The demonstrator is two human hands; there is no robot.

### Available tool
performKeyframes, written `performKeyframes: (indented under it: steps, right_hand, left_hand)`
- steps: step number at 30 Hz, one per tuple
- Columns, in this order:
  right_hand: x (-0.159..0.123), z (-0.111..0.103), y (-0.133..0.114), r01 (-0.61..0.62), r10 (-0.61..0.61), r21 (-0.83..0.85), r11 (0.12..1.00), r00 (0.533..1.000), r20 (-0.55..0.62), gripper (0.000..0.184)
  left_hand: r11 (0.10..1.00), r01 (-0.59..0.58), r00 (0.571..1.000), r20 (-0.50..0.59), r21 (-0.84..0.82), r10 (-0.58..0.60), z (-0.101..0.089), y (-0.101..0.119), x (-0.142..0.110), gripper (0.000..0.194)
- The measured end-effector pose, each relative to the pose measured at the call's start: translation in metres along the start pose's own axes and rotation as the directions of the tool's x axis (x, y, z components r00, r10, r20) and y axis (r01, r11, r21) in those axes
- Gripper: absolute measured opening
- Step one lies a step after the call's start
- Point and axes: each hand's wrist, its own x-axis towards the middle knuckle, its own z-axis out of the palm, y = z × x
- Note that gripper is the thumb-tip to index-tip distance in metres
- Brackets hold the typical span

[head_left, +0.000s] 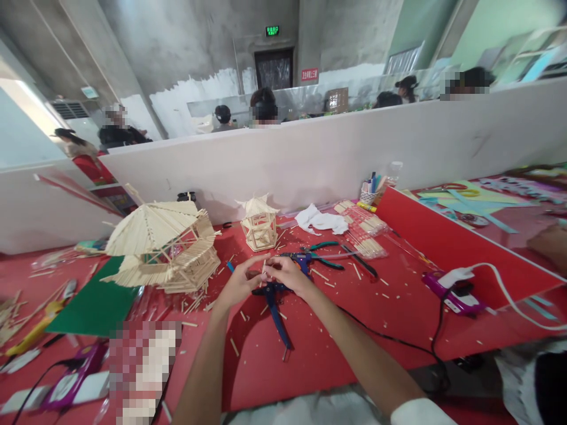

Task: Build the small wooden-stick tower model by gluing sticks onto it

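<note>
My left hand (241, 283) and my right hand (289, 274) meet over the middle of the red table, fingertips together. Between them is a short pale wooden stick (264, 267), pinched by both, though the fingers hide most of it. Just beneath lies a dark blue hand tool (278, 321), its handle pointing toward me. A blue glue gun (302, 260) rests behind my right hand, partly covered by it. Farther back stands a small wooden-stick pavilion model (260, 227). To the left sits a larger pavilion model (163, 248) with a sloping stick roof.
Green-handled pliers (330, 264) and packs of sticks (365, 233) lie right of centre, near a crumpled white tissue (321, 221). A black cable runs to a purple power strip (454, 292). A green mat (95, 304) lies left. A white partition (310, 153) closes the back; people are beyond.
</note>
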Motion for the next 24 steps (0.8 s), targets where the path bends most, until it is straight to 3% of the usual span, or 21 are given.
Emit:
performKeyframes:
  steps: [4, 7, 9, 11, 14, 16, 19, 24]
  right_hand:
    - [0.001, -0.005, -0.005, 0.042, -0.041, -0.116, 0.992, 0.999, 0.004, 0.032]
    - [-0.006, -0.011, -0.018, 0.077, -0.071, -0.360, 0.930, 0.997, 0.031, 0.031]
    - [-0.017, -0.011, -0.027, 0.078, -0.065, -0.597, 0.798, 0.997, 0.043, 0.033]
    - [-0.031, -0.006, -0.034, 0.013, 0.020, -0.791, 0.611, 0.999, 0.032, 0.049]
    - [-0.051, 0.011, -0.040, -0.076, 0.156, -0.943, 0.325, 0.987, -0.026, 0.082]
    - [-0.059, 0.023, -0.043, -0.108, 0.251, -0.979, 0.172, 0.966, -0.062, 0.090]
    - [-0.064, 0.033, -0.046, -0.119, 0.290, -0.992, 0.046, 0.952, -0.101, 0.084]
    - [-0.058, 0.027, -0.047, -0.099, 0.320, -0.995, -0.027, 0.942, -0.102, 0.067]
  left_hand:
    - [1.000, -0.021, 0.999, -0.049, 0.001, 0.021, -0.002, 0.003, 0.001, 0.059]
    - [0.997, -0.054, 0.988, -0.141, 0.054, 0.061, -0.005, 0.000, 0.004, 0.055]
    - [0.995, -0.065, 0.972, -0.219, 0.081, 0.082, -0.010, -0.006, 0.007, 0.054]
    - [0.992, -0.069, 0.952, -0.290, 0.109, 0.098, -0.016, -0.015, 0.009, 0.054]
    - [0.988, -0.047, 0.932, -0.349, 0.146, 0.096, -0.024, -0.029, 0.011, 0.054]
    - [0.989, -0.033, 0.928, -0.364, 0.145, 0.084, -0.028, -0.036, 0.012, 0.054]
    - [0.991, -0.037, 0.919, -0.386, 0.127, 0.084, -0.030, -0.042, 0.013, 0.053]
    - [0.992, -0.024, 0.914, -0.400, 0.120, 0.071, -0.032, -0.041, 0.013, 0.054]
